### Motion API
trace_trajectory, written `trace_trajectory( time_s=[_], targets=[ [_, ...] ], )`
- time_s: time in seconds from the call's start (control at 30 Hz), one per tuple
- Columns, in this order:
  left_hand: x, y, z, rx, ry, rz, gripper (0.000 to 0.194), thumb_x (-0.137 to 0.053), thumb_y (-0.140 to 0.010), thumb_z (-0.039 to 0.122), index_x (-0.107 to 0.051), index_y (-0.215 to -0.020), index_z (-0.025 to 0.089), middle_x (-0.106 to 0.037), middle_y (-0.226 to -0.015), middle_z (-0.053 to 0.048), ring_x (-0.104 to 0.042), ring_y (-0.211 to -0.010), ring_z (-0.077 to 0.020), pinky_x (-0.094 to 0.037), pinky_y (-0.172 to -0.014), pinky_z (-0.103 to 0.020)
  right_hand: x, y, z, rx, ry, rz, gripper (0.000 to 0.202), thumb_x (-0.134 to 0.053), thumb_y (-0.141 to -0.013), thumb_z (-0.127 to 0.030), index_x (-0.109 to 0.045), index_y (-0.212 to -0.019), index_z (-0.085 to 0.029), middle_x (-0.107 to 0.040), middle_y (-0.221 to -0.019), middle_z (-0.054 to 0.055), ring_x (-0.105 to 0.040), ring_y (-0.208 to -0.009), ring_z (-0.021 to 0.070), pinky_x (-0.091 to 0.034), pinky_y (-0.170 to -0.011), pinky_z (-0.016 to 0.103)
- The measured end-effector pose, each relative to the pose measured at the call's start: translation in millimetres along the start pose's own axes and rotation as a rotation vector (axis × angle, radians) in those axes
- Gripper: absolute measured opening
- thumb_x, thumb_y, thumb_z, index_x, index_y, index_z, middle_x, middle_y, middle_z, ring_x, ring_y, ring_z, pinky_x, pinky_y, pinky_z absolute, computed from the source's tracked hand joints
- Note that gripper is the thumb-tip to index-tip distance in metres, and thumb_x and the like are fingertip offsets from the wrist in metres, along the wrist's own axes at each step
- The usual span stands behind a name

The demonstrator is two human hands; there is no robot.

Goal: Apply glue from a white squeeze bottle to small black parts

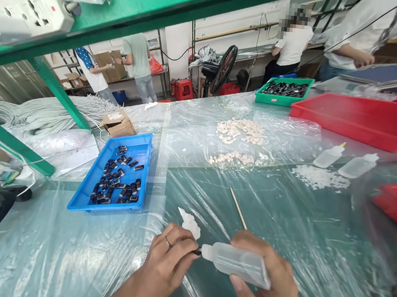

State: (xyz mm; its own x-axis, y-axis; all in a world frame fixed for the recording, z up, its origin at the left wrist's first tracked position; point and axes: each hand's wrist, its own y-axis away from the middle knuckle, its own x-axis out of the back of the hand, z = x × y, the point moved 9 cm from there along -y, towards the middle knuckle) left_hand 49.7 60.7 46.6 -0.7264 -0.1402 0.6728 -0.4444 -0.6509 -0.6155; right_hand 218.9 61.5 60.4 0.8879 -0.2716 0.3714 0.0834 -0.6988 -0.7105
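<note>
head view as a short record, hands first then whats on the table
left hand: pinches a small dark piece
right hand: holds a translucent plastic squeeze bottle, nozzle end at the dark piece
near hands: thin wooden stick, crumpled white tissue
left side: blue rectangular plastic tray with small black blocks
farther back: scattered small beige pieces
right side: two translucent bottles beside small white pieces

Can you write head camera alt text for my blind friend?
The right hand holds a plastic bottle, its tip by a small dark piece in the left hand; a blue tray of black parts sits farther left.
</note>
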Motion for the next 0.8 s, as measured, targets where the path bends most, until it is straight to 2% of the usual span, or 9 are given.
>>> trace_trajectory(
  time_s=[0.23,0.67,0.8],
  targets=[
    [2.5,-3.9,4.5,-0.02,0.008,-0.012,0.017,-0.061,-0.09,0.013,-0.054,-0.102,0.023,-0.065,-0.087,-0.003,-0.061,-0.075,-0.0179,-0.052,-0.062,-0.028,0.9,2.5,3.4,-0.055,-0.011,-0.007,0.033,-0.058,-0.075,-0.047,-0.054,-0.095,-0.022,-0.063,-0.073,0.003,-0.057,-0.046,0.0138,-0.049,-0.041,0.024],
    [-1.6,-3.1,3.6,0.007,-0.02,-0.067,0.015,-0.063,-0.091,0.016,-0.055,-0.102,0.023,-0.066,-0.087,-0.004,-0.061,-0.075,-0.018,-0.051,-0.063,-0.028,-0.2,1.4,2.5,-0.034,-0.097,-0.011,0.029,-0.062,-0.073,-0.038,-0.056,-0.096,-0.021,-0.059,-0.072,0.002,-0.054,-0.049,0.0142,-0.046,-0.044,0.026],
    [0.3,-4.3,6.9,-0.025,-0.025,-0.059,0.014,-0.063,-0.092,0.017,-0.055,-0.103,0.021,-0.066,-0.088,-0.004,-0.062,-0.077,-0.0177,-0.052,-0.064,-0.028,0.1,1.6,2.0,-0.035,-0.122,-0.022,0.03,-0.063,-0.072,-0.036,-0.055,-0.097,-0.021,-0.057,-0.07,0.001,-0.051,-0.048,0.0132,-0.043,-0.044,0.025]
  ],
)
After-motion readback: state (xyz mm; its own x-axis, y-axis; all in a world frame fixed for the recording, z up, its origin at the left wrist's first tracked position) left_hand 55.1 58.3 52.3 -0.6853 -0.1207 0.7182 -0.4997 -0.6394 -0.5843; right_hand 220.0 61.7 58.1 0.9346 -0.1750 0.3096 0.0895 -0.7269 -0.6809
